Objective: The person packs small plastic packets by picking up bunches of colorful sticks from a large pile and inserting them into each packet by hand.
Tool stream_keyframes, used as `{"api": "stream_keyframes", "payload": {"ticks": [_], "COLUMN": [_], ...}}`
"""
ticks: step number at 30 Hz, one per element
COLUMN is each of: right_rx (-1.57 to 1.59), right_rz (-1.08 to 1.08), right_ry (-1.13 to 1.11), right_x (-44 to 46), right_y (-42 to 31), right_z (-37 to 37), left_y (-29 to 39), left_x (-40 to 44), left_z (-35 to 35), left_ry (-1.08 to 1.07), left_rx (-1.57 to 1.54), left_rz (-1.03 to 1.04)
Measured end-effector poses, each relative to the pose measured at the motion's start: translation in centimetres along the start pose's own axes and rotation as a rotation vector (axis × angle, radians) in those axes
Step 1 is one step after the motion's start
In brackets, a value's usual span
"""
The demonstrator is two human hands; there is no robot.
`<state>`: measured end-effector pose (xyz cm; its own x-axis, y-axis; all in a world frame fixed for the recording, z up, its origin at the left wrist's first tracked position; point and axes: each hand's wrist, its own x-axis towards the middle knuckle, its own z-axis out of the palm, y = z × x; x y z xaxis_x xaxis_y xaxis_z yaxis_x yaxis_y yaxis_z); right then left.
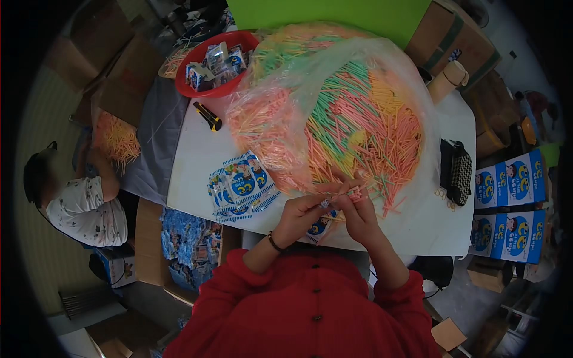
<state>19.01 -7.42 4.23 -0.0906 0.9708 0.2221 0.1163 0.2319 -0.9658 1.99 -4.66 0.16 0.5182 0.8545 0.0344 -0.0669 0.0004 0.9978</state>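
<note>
My left hand [298, 216] and my right hand [356, 212] meet at the front of the white table. Pink sticks show between the fingers of my right hand. The fingers of my left hand are pinched at a small blue and white thing, too small to make out. Just beyond both hands spreads a large clear plastic bag [434, 128] of pink, green, orange and yellow sticks [352, 101]. Flat blue and white packets [243, 184] lie in a pile left of my hands. One more packet [320, 227] lies below them, near the table edge.
A red bowl [187, 89] holds packets, with a yellow and black cutter [208, 116] below it. A tan cup [444, 80] and black patterned pouch [459, 173] are at right. Another person [89, 209] sits at left, beside an open carton [149, 246] of packets.
</note>
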Motion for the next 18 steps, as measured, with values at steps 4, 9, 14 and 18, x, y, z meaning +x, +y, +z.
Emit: {"api": "stream_keyframes", "payload": {"ticks": [4, 9, 14, 18], "right_rx": [-0.145, -0.046, -0.138, -0.266], "right_rz": [-0.033, -0.02, -0.088, -0.087], "right_ry": [-0.047, 0.004, -0.015, -0.084], "right_x": [-0.3, 0.4, -0.7, -0.8], "right_y": [0.0, -1.3, 0.1, 1.5], "right_z": [-0.2, -1.7, -0.6, -0.7], "left_y": [0.0, -0.4, 0.3, -0.8], "left_x": [-0.2, 0.0, 0.1, -0.2], "left_z": [0.3, 0.1, 0.7, 0.7], "left_ry": [0.015, 0.003, -0.005, -0.014], "left_rx": [0.034, 0.147, 0.067, 0.053], "left_rz": [0.0, 0.064, 0.031, 0.069]}}
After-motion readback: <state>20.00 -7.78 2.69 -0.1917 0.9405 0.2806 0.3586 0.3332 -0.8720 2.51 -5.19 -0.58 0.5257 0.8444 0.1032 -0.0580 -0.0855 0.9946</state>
